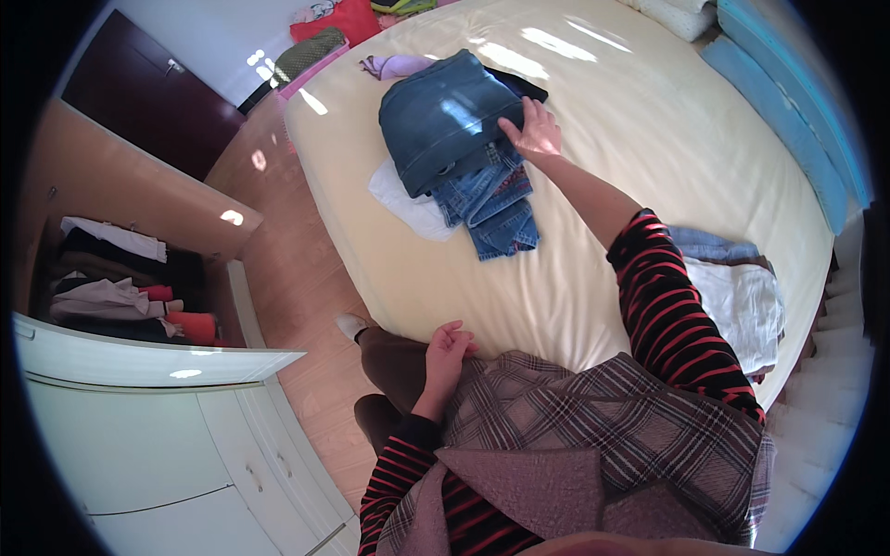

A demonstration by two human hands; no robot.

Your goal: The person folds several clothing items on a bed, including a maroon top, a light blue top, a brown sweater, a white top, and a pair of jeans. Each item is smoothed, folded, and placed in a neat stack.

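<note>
My right hand [539,132] touches the right edge of folded dark blue jeans [445,115], thumb on the fabric and fingers apart. The jeans lie on the bed on top of other clothes. Lighter blue denim jeans [502,215] with a reddish pattern stick out below them. A white garment [410,201] shows at the lower left of the pile, and a black one [521,85] peeks out behind. Beyond the jeans lies a lilac garment [403,66]. Near my lap, at the bed's near edge, my left hand [448,351] hovers with nothing in its loosely bent fingers.
A pale yellow sheet [577,278] covers the bed. Folded clothes [737,306] lie by my right arm. At left, an open wardrobe compartment holds clothes [115,292]; its white door [160,354] juts out. A pink bin [313,69] stands beyond the bed, near a dark door [146,90].
</note>
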